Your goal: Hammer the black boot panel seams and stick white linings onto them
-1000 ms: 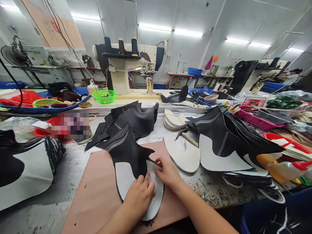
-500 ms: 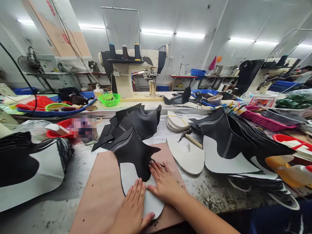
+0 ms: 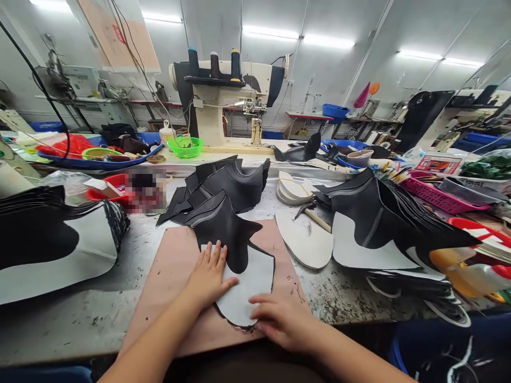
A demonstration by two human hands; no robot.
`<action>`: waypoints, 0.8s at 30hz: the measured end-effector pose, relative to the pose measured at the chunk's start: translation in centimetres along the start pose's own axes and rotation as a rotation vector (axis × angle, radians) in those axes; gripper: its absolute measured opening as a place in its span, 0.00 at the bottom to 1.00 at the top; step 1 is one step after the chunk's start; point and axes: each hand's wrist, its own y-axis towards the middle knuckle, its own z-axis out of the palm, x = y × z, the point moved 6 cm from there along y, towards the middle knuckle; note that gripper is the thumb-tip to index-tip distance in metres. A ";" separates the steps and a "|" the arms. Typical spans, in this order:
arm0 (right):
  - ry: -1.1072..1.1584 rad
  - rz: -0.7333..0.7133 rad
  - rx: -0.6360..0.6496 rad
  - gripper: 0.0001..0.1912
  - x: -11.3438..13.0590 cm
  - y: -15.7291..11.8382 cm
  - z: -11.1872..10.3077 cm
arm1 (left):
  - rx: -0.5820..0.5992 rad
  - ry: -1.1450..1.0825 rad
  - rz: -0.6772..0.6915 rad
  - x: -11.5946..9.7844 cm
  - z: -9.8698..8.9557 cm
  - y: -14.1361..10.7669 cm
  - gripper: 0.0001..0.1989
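A black boot upper (image 3: pixel 238 239) with a white lining (image 3: pixel 249 276) over its foot part lies on a pinkish-tan board (image 3: pixel 175 276) in front of me. My left hand (image 3: pixel 211 274) rests flat on the lining's left side, fingers stretched out and thumb apart. At the lining's rounded lower right edge, my right hand (image 3: pixel 281 319) has curled fingers and thumb closed round the rim. Behind this piece, more black upper pieces (image 3: pixel 235 183) lie overlapping. A hammer (image 3: pixel 315 217) lies against white sole-shaped pieces (image 3: pixel 305 244) to the right.
Stacks of black-and-white uppers stand left (image 3: pixel 91 234) and right (image 3: pixel 359 213). A sewing machine (image 3: pixel 219 96) with thread cones is behind the bench. A bottle of amber liquid (image 3: pixel 471 276) sits near the right edge. Baskets (image 3: pixel 431 189) and basins (image 3: pixel 115 186) line the sides.
My left hand has slid up and forward along the lining. My right hand has moved from the upper right side to the lower right edge. More of the lining shows.
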 end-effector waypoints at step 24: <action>-0.615 -0.082 0.045 0.03 2.2 2.0 3.0 | -0.452 -0.163 0.345 -6.3 -4.2 -12.1 0.17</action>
